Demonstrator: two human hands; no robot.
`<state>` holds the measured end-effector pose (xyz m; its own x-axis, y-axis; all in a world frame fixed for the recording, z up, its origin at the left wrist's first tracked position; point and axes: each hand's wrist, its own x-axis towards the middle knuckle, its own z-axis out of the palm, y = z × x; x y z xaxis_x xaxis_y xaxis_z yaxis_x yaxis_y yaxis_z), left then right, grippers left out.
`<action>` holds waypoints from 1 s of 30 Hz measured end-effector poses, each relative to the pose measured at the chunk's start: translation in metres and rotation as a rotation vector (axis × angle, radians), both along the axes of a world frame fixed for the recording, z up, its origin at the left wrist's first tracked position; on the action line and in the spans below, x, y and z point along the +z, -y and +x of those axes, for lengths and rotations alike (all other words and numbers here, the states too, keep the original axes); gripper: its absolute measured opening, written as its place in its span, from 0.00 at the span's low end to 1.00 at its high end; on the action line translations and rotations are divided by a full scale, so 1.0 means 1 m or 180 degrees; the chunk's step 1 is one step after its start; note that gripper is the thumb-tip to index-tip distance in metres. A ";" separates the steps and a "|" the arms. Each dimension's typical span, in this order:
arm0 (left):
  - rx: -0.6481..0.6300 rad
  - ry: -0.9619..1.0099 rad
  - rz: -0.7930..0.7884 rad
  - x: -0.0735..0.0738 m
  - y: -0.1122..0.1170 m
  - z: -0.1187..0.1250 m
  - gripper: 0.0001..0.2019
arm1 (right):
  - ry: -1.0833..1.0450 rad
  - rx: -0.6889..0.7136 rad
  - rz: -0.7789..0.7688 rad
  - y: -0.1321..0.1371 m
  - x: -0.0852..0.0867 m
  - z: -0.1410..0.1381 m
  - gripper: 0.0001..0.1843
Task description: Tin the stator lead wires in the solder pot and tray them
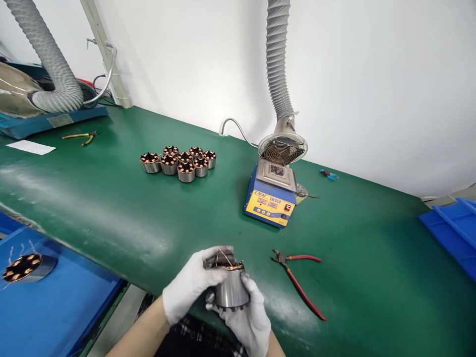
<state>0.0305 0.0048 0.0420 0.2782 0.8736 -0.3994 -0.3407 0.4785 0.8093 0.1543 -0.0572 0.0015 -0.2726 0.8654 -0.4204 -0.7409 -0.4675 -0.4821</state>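
A motor stator [232,290], a smooth steel cylinder with copper windings at its upper end, is held above the table's near edge. My right hand [255,317], in a white glove, wraps around it from below and the right side. At the top, my gloved left hand [199,280] closes thumb and fingers on a copper wire lead [223,257] that sticks up from the windings. Its dark, stained fingertips partly cover the stator's rim. To the right of my hands, cutting pliers [284,260] with red handles lie spread on the table.
Several finished-looking stators [186,172] stand grouped on the green table [208,218]. Behind my hands is a blue and yellow solder pot [269,206] beneath a duct hood [283,148]. Another stator [29,267] with upright wires sits in a blue bin [48,317]. Yellow-handled pliers [84,135] lie far left.
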 end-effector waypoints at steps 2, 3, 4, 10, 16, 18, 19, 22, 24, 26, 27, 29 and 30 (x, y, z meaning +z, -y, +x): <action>0.0088 -0.0273 0.0018 0.006 0.003 0.001 0.19 | 0.0625 -0.0243 0.0384 -0.001 -0.006 -0.003 0.24; 0.0330 -0.0347 0.0079 0.007 0.002 0.001 0.18 | 0.0985 -0.0424 0.0608 -0.002 -0.009 -0.004 0.28; 0.0509 -0.0379 0.0138 0.005 0.001 -0.001 0.18 | 0.1340 -0.0613 0.0788 -0.002 -0.013 -0.006 0.32; 0.0221 0.0106 0.0295 -0.014 -0.001 -0.012 0.25 | 0.2894 -0.1048 0.0793 0.004 -0.037 -0.020 0.50; -0.0346 -0.0430 0.0268 -0.009 -0.011 0.017 0.19 | 0.4364 -0.1205 0.1781 0.010 -0.063 -0.021 0.54; 0.0129 -0.0243 0.0219 -0.004 -0.020 0.014 0.19 | 0.4596 -0.1117 0.1787 0.012 -0.068 -0.019 0.54; 0.0447 -0.0094 0.0230 -0.002 -0.022 0.009 0.19 | 0.4649 -0.1111 0.1670 0.013 -0.069 -0.018 0.54; 0.0616 -0.0200 0.0241 0.003 -0.021 -0.008 0.20 | 0.4402 -0.1074 0.1264 0.013 -0.064 -0.021 0.55; -0.0092 -0.0786 0.0227 0.005 -0.015 -0.014 0.17 | 0.4059 -0.1018 0.1129 0.012 -0.056 -0.025 0.54; -0.0510 -0.0993 0.0096 0.004 -0.012 -0.016 0.11 | 0.3935 -0.1030 0.1031 0.011 -0.048 -0.026 0.50; -0.0420 -0.0879 0.0054 0.004 -0.012 -0.017 0.11 | 0.3957 -0.1043 0.0986 0.011 -0.045 -0.027 0.48; 0.0145 -0.0447 0.0005 0.003 -0.017 -0.019 0.14 | 0.4001 -0.1019 0.0926 0.011 -0.041 -0.026 0.43; 0.0456 -0.0302 0.0025 0.003 -0.020 -0.021 0.15 | 0.3981 -0.0980 0.0898 0.011 -0.040 -0.025 0.43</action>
<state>0.0091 0.0246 0.0451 0.1120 0.9048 -0.4108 -0.3269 0.4240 0.8446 0.1288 -0.0678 -0.0381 0.3884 0.9206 -0.0391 0.2161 -0.1322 -0.9674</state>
